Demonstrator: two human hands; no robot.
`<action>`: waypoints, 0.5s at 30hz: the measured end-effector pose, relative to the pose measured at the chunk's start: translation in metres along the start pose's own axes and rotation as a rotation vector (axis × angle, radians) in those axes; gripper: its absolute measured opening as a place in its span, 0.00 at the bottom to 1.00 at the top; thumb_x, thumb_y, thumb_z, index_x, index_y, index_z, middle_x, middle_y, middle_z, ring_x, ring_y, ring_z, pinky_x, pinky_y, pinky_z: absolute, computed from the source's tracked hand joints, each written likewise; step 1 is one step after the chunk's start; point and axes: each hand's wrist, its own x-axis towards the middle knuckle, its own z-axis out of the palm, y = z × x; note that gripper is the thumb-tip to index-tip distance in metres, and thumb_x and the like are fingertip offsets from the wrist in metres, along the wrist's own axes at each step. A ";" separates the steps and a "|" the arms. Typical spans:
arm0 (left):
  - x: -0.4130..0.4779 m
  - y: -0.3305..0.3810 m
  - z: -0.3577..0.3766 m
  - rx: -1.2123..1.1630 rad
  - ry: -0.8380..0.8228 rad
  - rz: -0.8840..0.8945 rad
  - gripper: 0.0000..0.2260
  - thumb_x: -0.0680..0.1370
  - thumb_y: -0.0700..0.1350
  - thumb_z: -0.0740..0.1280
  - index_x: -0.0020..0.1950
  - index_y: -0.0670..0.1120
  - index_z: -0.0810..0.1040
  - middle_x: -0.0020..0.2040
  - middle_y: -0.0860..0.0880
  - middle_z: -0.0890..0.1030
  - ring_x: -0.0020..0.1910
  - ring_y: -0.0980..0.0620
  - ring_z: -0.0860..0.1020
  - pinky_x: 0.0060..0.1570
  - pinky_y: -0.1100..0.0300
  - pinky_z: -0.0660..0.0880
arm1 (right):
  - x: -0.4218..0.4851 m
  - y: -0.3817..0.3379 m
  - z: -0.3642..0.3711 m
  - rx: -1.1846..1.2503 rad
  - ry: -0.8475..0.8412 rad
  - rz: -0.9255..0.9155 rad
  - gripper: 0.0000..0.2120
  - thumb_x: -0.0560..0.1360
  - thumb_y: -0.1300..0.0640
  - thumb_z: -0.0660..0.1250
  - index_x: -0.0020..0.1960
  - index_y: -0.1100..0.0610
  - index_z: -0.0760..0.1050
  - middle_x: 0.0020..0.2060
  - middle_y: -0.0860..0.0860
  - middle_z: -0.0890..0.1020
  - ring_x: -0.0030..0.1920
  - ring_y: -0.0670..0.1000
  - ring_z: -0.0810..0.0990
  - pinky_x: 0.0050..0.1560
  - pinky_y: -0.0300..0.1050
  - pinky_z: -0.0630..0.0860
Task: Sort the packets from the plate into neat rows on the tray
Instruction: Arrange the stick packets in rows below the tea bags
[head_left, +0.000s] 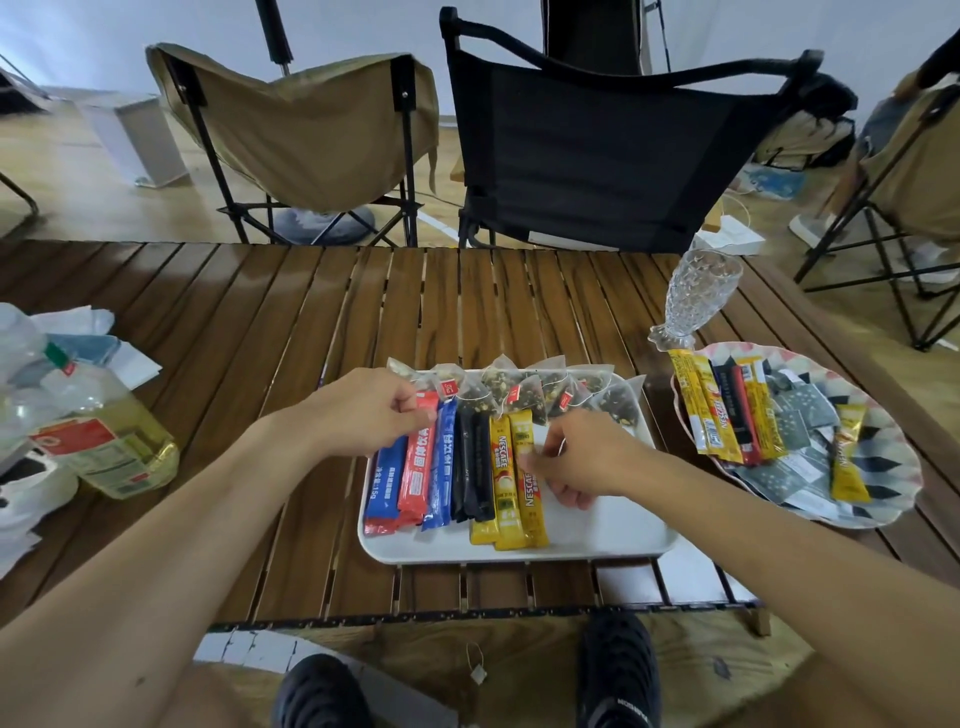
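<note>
A white tray (597, 530) lies on the wooden table in front of me. Stick packets stand side by side on it: blue (382, 480), red (418, 467), blue (444, 467), black (472, 467) and yellow (506, 483). Behind them runs a row of clear tea bags (519, 384). My left hand (374, 410) pinches the top of the red packet. My right hand (582, 457) pinches the edge of the rightmost yellow packet (532, 499). To the right, the patterned plate (883, 499) holds several more yellow, red, black and grey packets (737, 415).
A clear cut-glass goblet (696, 296) stands just behind the plate. At the left table edge lie an oil bottle (104, 447) and crumpled plastic bags (31, 353). Folding chairs (597, 150) stand beyond the table. My black shoes (618, 675) show below its front edge.
</note>
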 end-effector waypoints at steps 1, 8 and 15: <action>0.000 0.000 0.000 0.007 -0.005 -0.003 0.13 0.79 0.61 0.69 0.48 0.52 0.77 0.49 0.59 0.85 0.49 0.58 0.85 0.37 0.64 0.79 | 0.000 0.001 0.000 -0.010 0.004 -0.008 0.23 0.81 0.46 0.68 0.50 0.69 0.81 0.35 0.62 0.86 0.30 0.57 0.83 0.34 0.45 0.82; 0.000 0.002 0.000 0.033 -0.024 -0.006 0.12 0.79 0.62 0.69 0.47 0.54 0.76 0.51 0.58 0.85 0.50 0.57 0.85 0.41 0.62 0.81 | 0.000 0.001 0.000 -0.139 0.014 -0.046 0.25 0.82 0.42 0.64 0.47 0.64 0.82 0.36 0.60 0.87 0.30 0.53 0.83 0.34 0.42 0.82; 0.001 0.006 0.001 0.038 -0.040 -0.025 0.11 0.80 0.61 0.69 0.49 0.54 0.77 0.51 0.57 0.85 0.52 0.56 0.86 0.44 0.62 0.82 | -0.007 0.005 -0.012 -0.209 0.007 -0.088 0.22 0.82 0.41 0.64 0.47 0.61 0.81 0.37 0.57 0.87 0.36 0.55 0.87 0.35 0.41 0.82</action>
